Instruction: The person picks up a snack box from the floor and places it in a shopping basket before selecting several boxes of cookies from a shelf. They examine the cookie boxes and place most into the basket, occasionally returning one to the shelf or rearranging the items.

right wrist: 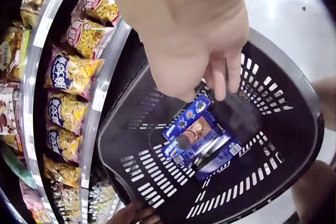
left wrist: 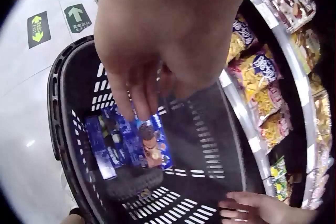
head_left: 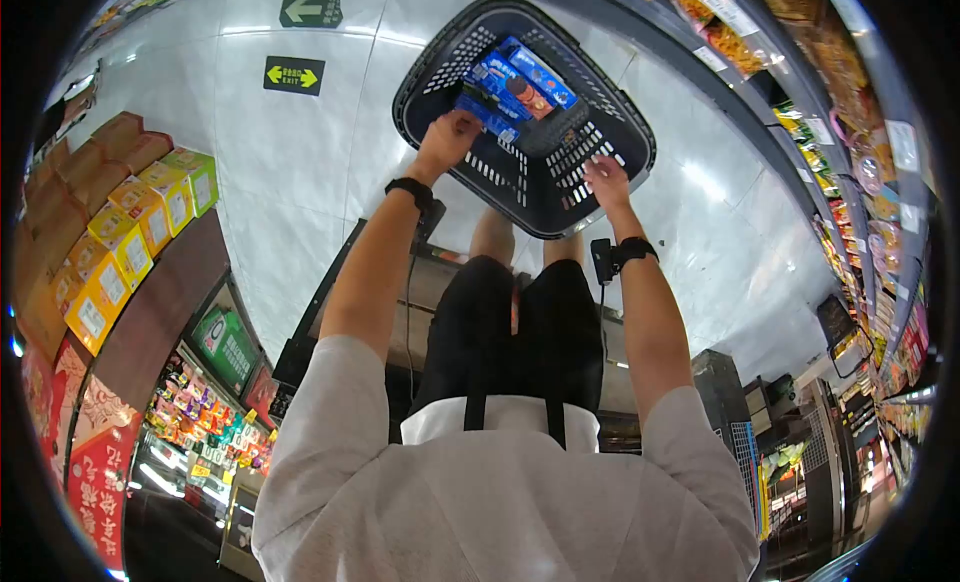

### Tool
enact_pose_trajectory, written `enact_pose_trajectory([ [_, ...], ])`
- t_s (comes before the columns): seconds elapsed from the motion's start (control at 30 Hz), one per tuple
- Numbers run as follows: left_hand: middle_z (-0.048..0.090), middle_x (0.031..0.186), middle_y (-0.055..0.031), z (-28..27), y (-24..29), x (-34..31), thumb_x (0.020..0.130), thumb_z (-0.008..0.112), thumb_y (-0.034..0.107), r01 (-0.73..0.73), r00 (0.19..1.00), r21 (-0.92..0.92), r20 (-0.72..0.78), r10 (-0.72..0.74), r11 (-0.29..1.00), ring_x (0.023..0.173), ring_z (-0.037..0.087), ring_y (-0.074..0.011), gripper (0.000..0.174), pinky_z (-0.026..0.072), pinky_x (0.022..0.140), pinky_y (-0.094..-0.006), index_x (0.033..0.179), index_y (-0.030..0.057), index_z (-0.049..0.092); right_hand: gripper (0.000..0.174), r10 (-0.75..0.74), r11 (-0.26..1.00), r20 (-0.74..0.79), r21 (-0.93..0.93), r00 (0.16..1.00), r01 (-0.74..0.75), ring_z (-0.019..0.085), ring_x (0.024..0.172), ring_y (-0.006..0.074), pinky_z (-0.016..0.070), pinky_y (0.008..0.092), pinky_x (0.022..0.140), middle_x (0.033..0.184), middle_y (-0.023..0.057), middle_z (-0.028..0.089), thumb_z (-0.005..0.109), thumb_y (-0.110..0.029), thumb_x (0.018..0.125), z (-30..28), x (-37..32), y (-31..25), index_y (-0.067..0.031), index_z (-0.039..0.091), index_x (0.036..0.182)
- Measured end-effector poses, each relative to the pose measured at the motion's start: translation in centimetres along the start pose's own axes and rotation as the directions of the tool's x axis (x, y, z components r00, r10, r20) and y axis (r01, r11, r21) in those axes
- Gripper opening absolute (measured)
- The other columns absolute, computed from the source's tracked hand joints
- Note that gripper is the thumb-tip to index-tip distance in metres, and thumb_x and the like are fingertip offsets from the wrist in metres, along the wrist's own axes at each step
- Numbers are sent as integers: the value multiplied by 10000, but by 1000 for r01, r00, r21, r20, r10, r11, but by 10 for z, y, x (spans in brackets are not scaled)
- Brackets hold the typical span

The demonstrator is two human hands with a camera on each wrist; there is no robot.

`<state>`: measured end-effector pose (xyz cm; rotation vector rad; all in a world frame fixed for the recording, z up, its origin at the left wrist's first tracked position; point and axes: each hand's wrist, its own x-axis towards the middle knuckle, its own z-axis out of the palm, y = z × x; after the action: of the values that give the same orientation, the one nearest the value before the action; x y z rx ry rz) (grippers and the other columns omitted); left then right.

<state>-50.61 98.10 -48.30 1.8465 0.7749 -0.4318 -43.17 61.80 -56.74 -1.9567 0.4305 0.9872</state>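
A dark plastic shopping basket [head_left: 632, 122] with slotted walls stands in front of the legs. Inside lie blue biscuit boxes [head_left: 512, 82], one with a brown biscuit picture; the left wrist view shows these boxes [left wrist: 152, 142] too. My left hand [head_left: 450, 142] is over the basket's near left side, by the boxes. Its fingers hang down loosely above them in the left wrist view, with nothing seen in the grasp. My right hand [head_left: 607, 182] hovers at the opposite side, fingers loosely extended and holding nothing visible. In the right wrist view, the right hand [right wrist: 199, 56] overlaps the basket's interior.
Shelves with bagged snacks [right wrist: 73, 74] run close along the right. Yellow cartons [head_left: 118, 267] are stacked at the left. Green exit signs [head_left: 294, 75] mark the pale tiled floor [head_left: 300, 142]. Both wrists wear black straps, with cables hanging down.
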Motion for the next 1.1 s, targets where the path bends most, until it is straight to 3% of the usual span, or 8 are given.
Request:
enact_pose_trajectory([
  [0.07, 751, 940, -193, 8, -18, 21, 938, 672, 302, 64, 998, 40, -8, -64, 997, 902, 733, -363, 298, 573, 782, -401, 1050, 29, 716, 583, -137, 986, -151, -120, 979, 119, 673, 1076, 323, 538, 397, 885, 1172, 224, 672, 813, -343, 845, 4, 28, 29, 38, 615, 1240],
  [0.23, 741, 981, -204, 31, -47, 46, 944, 658, 289, 154, 988, 137, -5, -155, 979, 943, 723, -372, 283, 572, 803, -402, 1057, 37, 714, 756, -158, 984, -177, -105, 972, 141, 655, 1116, 300, 564, 373, 912, 1247, 269, 611, 826, -217, 846, 2, 43, 6, 138, 435, 1386],
  [0.37, 740, 964, -193, 46, -65, 55, 950, 644, 317, 40, 999, 159, -40, -34, 987, 951, 713, -387, 284, 575, 794, -431, 1059, 65, 717, 747, -224, 966, -162, -165, 961, 197, 665, 866, 165, 550, 317, 724, 1188, 145, 682, 799, -290, 881, 11, 64, 8, -21, 431, 1473],
  [0.5, 742, 953, -170, 71, -101, 55, 959, 649, 327, 85, 996, 218, 6, -89, 972, 899, 735, -314, 294, 554, 768, -399, 1062, 58, 711, 821, 75, 990, 323, -136, 944, -32, 633, 1181, 351, 550, 410, 945, 1487, 278, 459, 777, -352, 897, 37, 67, -31, -61, 341, 1528],
  [0.57, 742, 934, -158, 77, -97, 51, 959, 648, 302, 63, 995, 196, 68, -77, 979, 860, 730, -313, 263, 549, 744, -397, 1068, 67, 696, 848, -460, 708, 400, -374, 793, 599, 470, 1360, 469, 480, 497, 1056, 1587, 307, 291, 781, -331, 881, 57, 91, 11, -125, 307, 1554],
  [0.63, 738, 957, -181, 87, -83, 45, 966, 649, 268, 71, 994, 210, 63, -86, 975, 873, 731, -351, 268, 561, 729, -410, 1092, 33, 667, 793, -232, 747, 452, -484, 861, 456, 227, 1489, 506, 374, 527, 1157, 1618, 330, 168, 781, -302, 867, 70, 74, -27, -267, 363, 1539],
  [0.87, 729, 921, -225, 115, -72, 22, 955, 669, 199, 20, 996, 51, 89, -24, 998, 854, 737, -363, 235, 578, 681, -397, 1081, 1, 672, 683, -87, 299, 486, -820, 869, 488, 248, 1503, 445, 429, 490, 1135, 1690, 128, -43, 752, -250, 879, 108, 83, -40, -324, 482, 1502],
  [1.1, 731, 921, -213, 126, -80, 2, 967, 641, 216, -127, 989, 169, 95, 112, 977, 868, 723, -377, 244, 580, 722, -435, 1099, 14, 682, 581, -287, 176, 429, -855, 856, 487, 260, 1473, 466, 391, 578, 1126, 1656, 191, 116, 684, -212, 908, 127, 106, -4, -285, 532, 1464],
])
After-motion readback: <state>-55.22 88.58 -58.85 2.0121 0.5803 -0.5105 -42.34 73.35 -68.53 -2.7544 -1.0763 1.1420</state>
